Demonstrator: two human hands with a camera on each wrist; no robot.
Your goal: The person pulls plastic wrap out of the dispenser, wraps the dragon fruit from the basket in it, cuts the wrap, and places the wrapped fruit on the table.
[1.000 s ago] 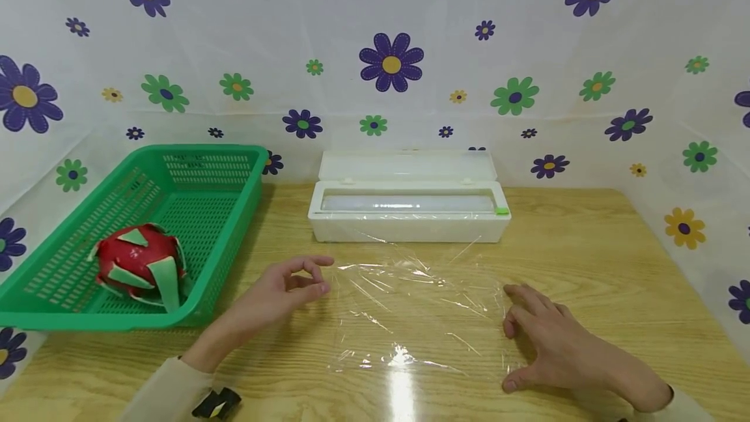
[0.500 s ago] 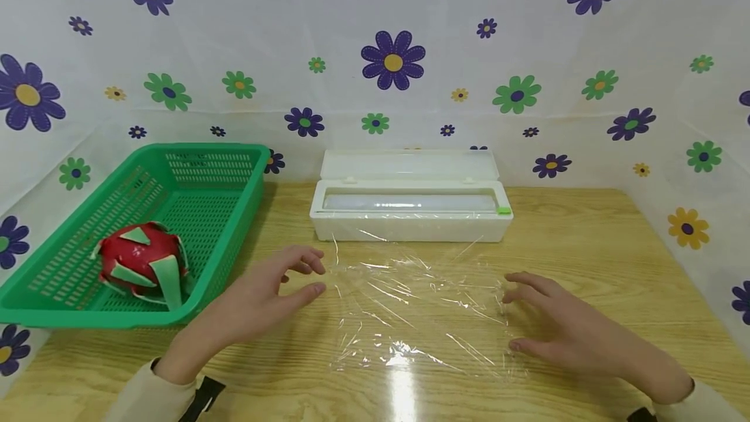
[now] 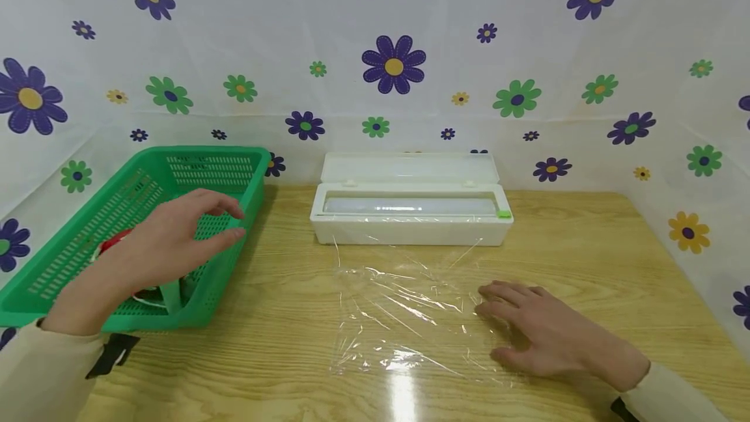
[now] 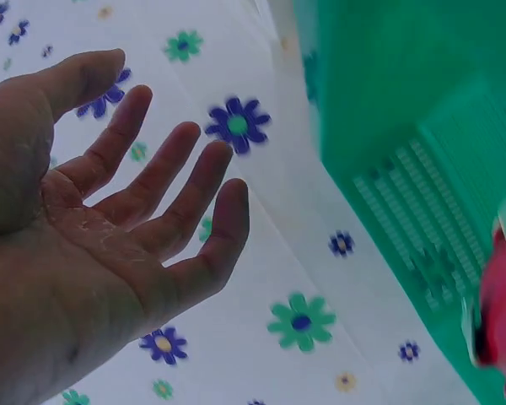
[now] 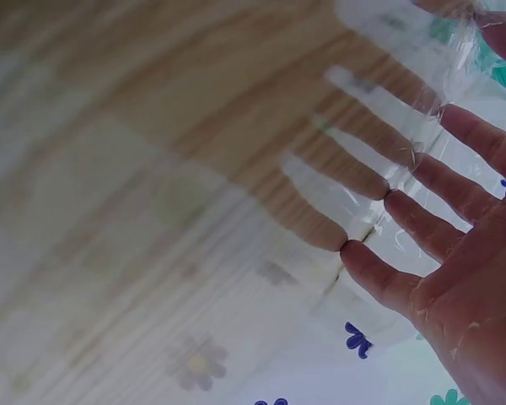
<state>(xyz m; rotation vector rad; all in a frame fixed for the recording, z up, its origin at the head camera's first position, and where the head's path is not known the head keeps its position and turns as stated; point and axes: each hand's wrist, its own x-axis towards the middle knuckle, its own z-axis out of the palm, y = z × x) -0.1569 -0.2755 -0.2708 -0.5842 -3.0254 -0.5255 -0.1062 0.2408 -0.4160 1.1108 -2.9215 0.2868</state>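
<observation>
My left hand (image 3: 166, 239) hovers over the green basket (image 3: 158, 323), fingers loosely bent and holding nothing. Beneath it lies a red dragon fruit (image 3: 171, 295) with green scales, partly hidden by the hand and forearm; the left wrist view catches the edge of the dragon fruit (image 4: 499, 316). A sheet of clear cling film (image 3: 404, 308) is spread over the table, wrinkled, and runs up to the white dispenser box (image 3: 410, 233). At the film's right edge my right hand (image 3: 551, 334) rests with fingers spread, its fingertips (image 5: 363, 257) touching the tabletop in the right wrist view.
The dispenser's lid (image 3: 410, 167) stands raised, with the film roll (image 3: 410, 205) inside and a small green slider (image 3: 503, 214) at its right end. A flowered white cloth (image 3: 445, 12) backs the wooden table (image 3: 597, 259).
My left hand has moved left from the film's left edge to above the basket. The right hand has shifted slightly left onto the film's right edge, and the film has wrinkled more.
</observation>
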